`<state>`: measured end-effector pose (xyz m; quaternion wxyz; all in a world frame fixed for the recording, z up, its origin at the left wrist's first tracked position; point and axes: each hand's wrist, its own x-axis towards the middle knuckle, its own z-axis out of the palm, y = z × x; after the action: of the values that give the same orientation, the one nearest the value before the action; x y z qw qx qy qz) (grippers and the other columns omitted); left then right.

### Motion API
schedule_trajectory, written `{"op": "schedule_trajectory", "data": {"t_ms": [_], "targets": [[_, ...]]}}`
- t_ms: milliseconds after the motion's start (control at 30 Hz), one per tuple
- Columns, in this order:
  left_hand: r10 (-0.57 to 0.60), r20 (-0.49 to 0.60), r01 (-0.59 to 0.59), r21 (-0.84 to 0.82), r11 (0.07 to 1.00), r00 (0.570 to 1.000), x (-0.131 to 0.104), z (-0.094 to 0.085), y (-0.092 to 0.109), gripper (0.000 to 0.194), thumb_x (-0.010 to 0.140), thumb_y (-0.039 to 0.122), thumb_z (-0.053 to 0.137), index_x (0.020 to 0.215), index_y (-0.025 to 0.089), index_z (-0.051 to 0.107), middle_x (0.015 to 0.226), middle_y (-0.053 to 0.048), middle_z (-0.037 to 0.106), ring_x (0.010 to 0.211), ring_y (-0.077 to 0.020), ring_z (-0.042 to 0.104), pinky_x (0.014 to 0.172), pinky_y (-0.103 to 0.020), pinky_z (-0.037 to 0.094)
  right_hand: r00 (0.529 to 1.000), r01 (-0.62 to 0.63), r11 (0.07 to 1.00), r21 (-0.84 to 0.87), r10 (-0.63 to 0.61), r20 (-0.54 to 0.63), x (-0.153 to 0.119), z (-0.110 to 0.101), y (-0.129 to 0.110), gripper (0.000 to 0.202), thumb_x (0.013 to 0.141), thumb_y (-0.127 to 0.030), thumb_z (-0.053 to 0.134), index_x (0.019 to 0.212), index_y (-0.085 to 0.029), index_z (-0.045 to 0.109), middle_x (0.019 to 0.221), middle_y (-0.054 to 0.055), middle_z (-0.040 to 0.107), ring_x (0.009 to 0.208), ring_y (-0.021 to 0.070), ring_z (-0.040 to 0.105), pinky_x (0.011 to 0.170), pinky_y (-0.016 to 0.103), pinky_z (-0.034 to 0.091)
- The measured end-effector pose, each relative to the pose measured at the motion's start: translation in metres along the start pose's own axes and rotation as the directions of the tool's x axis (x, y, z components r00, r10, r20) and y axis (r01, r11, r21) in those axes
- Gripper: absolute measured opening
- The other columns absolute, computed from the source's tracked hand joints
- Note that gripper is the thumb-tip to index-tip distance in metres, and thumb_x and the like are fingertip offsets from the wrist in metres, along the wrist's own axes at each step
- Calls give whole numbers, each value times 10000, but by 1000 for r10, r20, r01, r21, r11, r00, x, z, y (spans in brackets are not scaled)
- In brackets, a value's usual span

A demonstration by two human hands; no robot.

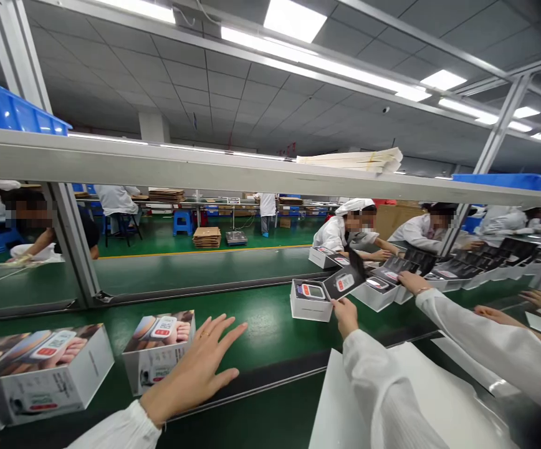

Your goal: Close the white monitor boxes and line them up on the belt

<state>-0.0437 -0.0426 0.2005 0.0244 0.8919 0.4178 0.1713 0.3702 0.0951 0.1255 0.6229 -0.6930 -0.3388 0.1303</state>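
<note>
Head view, clock directions from centre: left hand (199,368), 7 o'clock, released and spread, near a closed printed carton (156,345), 8 o'clock; right hand (346,317), 4 o'clock, grasping the raised lid (344,283) of an open box (311,305), 5 o'clock; both rest on the green belt (261,312)

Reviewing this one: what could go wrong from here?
The right hand is at a corner of the open box, by its lid; a pull there might spill the device. The spread left hand is close to a closed box and could nudge it. Another person's hand is nearby; hands might bump.
</note>
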Motion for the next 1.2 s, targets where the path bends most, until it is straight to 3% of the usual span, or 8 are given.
{"op": "schedule_trajectory", "data": {"t_ms": [167,300,467,667,800,933,1100,1200], "targets": [[44,-251,-51,-21,999,967,16,23,25,730,930,238,542,1545,342,164,1626,-90,80,1472,-378,146,1122,-587,316,964,210,942,-263,-154,218,-63,-7,-12,356,815,-328,509,1094,-249,716,802,39,640,760,211,602,730,312,443],[71,-474,-53,51,997,878,41,45,47,788,915,143,485,1557,315,62,1632,-84,-53,1488,-374,20,1158,-604,220,830,414,882,-227,-263,491,-107,-9,-18,463,904,-364,427,1339,-337,586,1173,70,599,1094,228,587,941,346,442],[-74,-319,51,-79,996,945,67,83,38,821,842,86,473,1554,228,89,1623,-145,105,1484,-373,70,1163,-630,155,734,352,930,-109,-202,649,-143,-3,-26,491,912,-504,459,1353,-321,574,1472,52,444,1379,272,377,1123,422,298],[-230,-164,150,-393,907,959,60,124,2,891,847,104,434,1546,202,-110,1572,-184,220,1448,-311,264,1152,-517,295,746,153,988,26,-133,652,-157,13,-29,502,919,-563,414,1334,-313,549,1212,16,651,1093,240,592,991,397,420],[-109,-179,54,-285,957,978,44,94,-8,875,878,211,552,1564,283,13,1571,-136,209,1460,-345,181,1155,-552,241,764,22,993,116,-91,638,-157,22,-28,532,877,-588,464,1313,-298,560,1158,23,660,1023,230,598,901,356,461],[105,-89,-107,-24,994,991,48,35,-6,1030,695,568,800,1531,349,239,1624,-109,-33,1447,-484,-64,1131,-663,98,674,-291,928,235,25,738,-158,27,-40,572,865,-586,461,1337,-265,506,1038,35,665,765,173,615,629,266,474],[273,145,-279,20,960,951,60,-3,1,1277,667,834,627,1559,272,-92,1617,-184,-75,1454,-472,-7,1117,-675,-10,537,-436,888,144,129,834,-174,38,-54,421,912,-531,420,1189,-254,574,822,-5,620,558,124,563,505,230,424],[239,188,-247,25,969,953,60,-12,5,1303,673,810,642,1558,220,-110,1588,-218,84,1429,-457,134,1127,-622,107,474,-515,855,67,218,853,-183,45,-56,377,942,-501,381,1135,-232,562,719,-17,592,500,125,546,487,235,426]]}}
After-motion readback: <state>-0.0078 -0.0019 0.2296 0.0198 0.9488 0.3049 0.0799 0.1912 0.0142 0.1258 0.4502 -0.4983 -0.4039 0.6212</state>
